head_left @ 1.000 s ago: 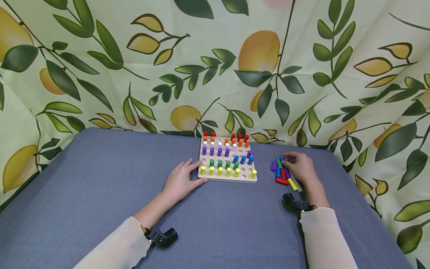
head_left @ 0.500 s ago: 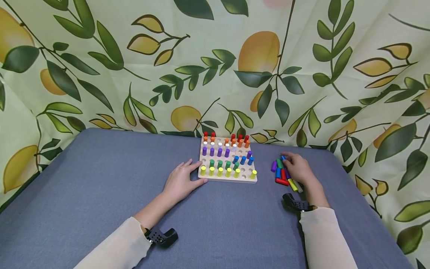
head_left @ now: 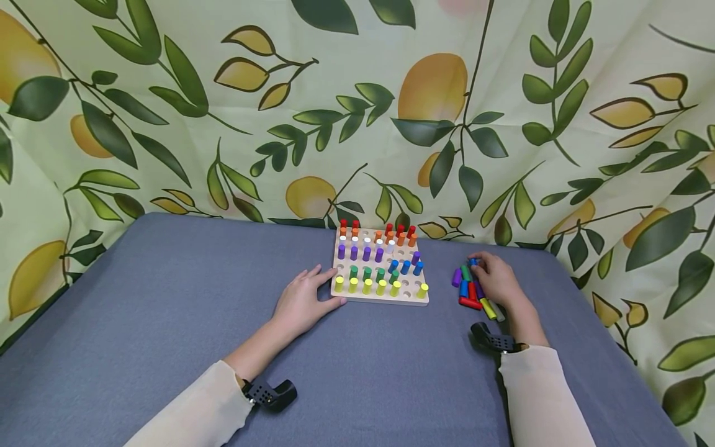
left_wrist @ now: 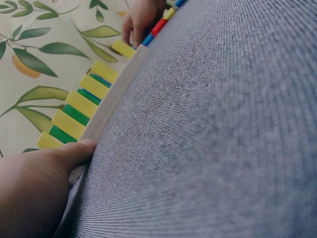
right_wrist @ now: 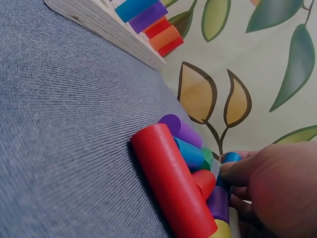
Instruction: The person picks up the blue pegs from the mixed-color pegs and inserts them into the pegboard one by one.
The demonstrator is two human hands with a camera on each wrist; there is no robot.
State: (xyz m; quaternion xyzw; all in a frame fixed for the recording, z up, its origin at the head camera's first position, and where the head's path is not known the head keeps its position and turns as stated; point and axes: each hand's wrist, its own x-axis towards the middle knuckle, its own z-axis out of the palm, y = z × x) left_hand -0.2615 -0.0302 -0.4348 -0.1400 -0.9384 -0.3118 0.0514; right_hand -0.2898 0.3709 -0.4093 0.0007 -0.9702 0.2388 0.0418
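Observation:
A light wooden pegboard (head_left: 385, 300) bears rows of red, orange, white, purple, blue, green and yellow pegs, with some holes bare. At its near left corner lies my left hand (head_left: 303, 302), thumb against the front edge and index fingertip at the left edge. The left wrist view shows the thumb (left_wrist: 74, 152) straight along the wood below the yellow pegs. To the right of the board, my right hand (head_left: 498, 282) pinches a blue peg (right_wrist: 232, 158) between thumb and fingers, over the far end of a loose peg pile. The hand partly hides that peg.
Loose pegs lie close together on the blue-grey cloth: a red peg (right_wrist: 173, 178) at the front, a purple peg (head_left: 457, 277) on the left, a yellow peg (head_left: 488, 309) and others. A leaf-and-fruit patterned curtain (head_left: 313, 124) rises behind the table.
The right hand's fingers have shifted slightly at the far end of the pile, and the blue peg there has turned a little in them. The left hand and board keep their places.

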